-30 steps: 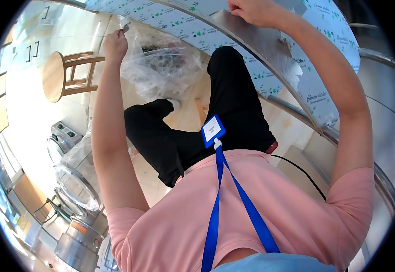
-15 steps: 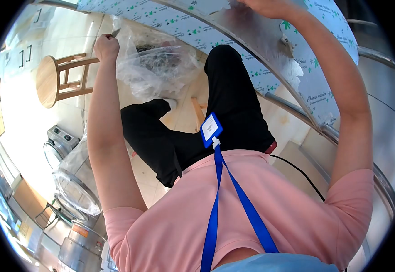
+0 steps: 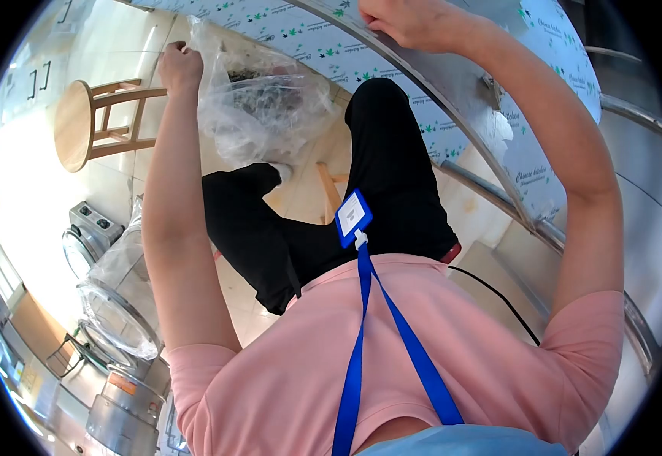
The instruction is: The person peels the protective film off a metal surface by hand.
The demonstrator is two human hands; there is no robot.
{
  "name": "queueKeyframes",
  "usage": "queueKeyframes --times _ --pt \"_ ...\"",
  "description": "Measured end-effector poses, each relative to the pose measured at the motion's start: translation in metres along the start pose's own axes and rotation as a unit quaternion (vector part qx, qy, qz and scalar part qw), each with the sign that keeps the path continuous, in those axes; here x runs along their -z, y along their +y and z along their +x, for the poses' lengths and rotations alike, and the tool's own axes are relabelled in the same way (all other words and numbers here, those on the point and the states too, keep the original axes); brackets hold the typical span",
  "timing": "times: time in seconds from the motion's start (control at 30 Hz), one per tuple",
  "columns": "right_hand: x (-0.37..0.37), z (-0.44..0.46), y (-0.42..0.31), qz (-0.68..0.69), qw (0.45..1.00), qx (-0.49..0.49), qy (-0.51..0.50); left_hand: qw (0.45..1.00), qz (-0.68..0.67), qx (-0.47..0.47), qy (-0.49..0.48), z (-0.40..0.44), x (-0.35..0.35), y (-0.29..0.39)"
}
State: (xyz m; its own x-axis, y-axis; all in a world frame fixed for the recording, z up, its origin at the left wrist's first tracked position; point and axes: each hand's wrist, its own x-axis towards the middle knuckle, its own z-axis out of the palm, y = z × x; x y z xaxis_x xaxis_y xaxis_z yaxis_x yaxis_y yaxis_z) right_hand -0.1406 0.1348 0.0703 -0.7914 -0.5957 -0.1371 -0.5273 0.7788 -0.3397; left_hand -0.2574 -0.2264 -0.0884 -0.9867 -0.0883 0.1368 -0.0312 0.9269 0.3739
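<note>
My left hand (image 3: 180,68) is raised over the floor at the upper left, its fingers curled closed. Whatever it may hold is hidden. Just to its right, a heap of clear plastic bagging (image 3: 266,114) with dark contents lies on the floor. My right hand (image 3: 414,24) is at the near edge of a steel table (image 3: 464,87), fingers bent inward and partly cut off by the frame top. I cannot make out what is in them. Printed protective film (image 3: 532,163) with green leaves covers parts of the table, its edge torn around a bare metal patch.
A round wooden stool (image 3: 76,125) lies tipped on the left. Below it are a two-knob appliance (image 3: 95,220) and metal pots (image 3: 122,414), some wrapped in plastic. A steel rail (image 3: 483,186) runs under the table, and a black cable (image 3: 502,300) passes at my right side.
My right hand has moved left and down to the table's near edge. My left hand has turned slightly, and the small dark pointed thing at its fingers no longer shows.
</note>
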Motion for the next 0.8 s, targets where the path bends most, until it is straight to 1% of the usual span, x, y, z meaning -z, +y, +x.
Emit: queueKeyframes --times 0.03,0.1,0.2,0.23,0.27,0.3,0.33,0.37,0.43,0.53,0.63,0.67,0.73,0.8 --pt "-0.001 0.001 0.001 -0.015 1.000 0.005 -0.015 0.999 -0.025 -0.035 0.029 -0.002 -0.003 0.001" --pt "-0.004 0.001 0.005 0.017 1.000 0.009 -0.003 0.988 -0.075 -0.106 0.086 -0.014 0.002 0.030" --pt "-0.005 -0.002 0.009 0.055 0.998 0.005 0.013 0.946 -0.191 -0.231 0.124 -0.040 0.034 0.096" --pt "-0.004 -0.003 0.010 0.066 0.998 0.001 0.017 0.927 -0.268 -0.232 0.119 -0.050 0.042 0.117" --pt "-0.002 -0.004 0.010 0.080 0.996 -0.017 0.026 0.908 -0.303 -0.260 0.126 -0.066 0.056 0.145" --pt "0.000 -0.004 0.009 0.093 0.994 -0.035 0.035 0.896 -0.326 -0.291 0.075 -0.077 0.068 0.162" --pt "0.001 -0.005 0.009 0.107 0.992 -0.052 0.045 0.895 -0.305 -0.322 0.052 -0.085 0.070 0.172" --pt "0.000 -0.007 0.012 0.106 0.992 -0.036 0.057 0.879 -0.314 -0.357 0.033 -0.093 0.075 0.184" --pt "-0.003 -0.011 0.019 0.103 0.991 -0.005 0.082 0.882 -0.288 -0.368 -0.055 -0.105 0.078 0.202" --pt "0.004 -0.017 0.020 0.176 0.972 -0.106 0.118 0.881 -0.258 -0.383 -0.099 -0.109 0.073 0.213" --pt "0.020 -0.025 0.020 0.220 0.954 -0.151 0.136 0.880 -0.264 -0.380 -0.105 -0.108 0.072 0.219" --pt "0.021 -0.027 0.020 0.231 0.952 -0.137 0.150 0.878 -0.265 -0.384 -0.109 -0.107 0.074 0.222" --pt "0.022 -0.028 0.021 0.249 0.946 -0.105 0.179 0.879 -0.216 -0.407 -0.121 -0.102 0.066 0.222" --pt "0.029 -0.032 0.036 0.209 0.945 -0.158 0.196 0.875 -0.179 -0.436 -0.112 -0.097 0.062 0.225"
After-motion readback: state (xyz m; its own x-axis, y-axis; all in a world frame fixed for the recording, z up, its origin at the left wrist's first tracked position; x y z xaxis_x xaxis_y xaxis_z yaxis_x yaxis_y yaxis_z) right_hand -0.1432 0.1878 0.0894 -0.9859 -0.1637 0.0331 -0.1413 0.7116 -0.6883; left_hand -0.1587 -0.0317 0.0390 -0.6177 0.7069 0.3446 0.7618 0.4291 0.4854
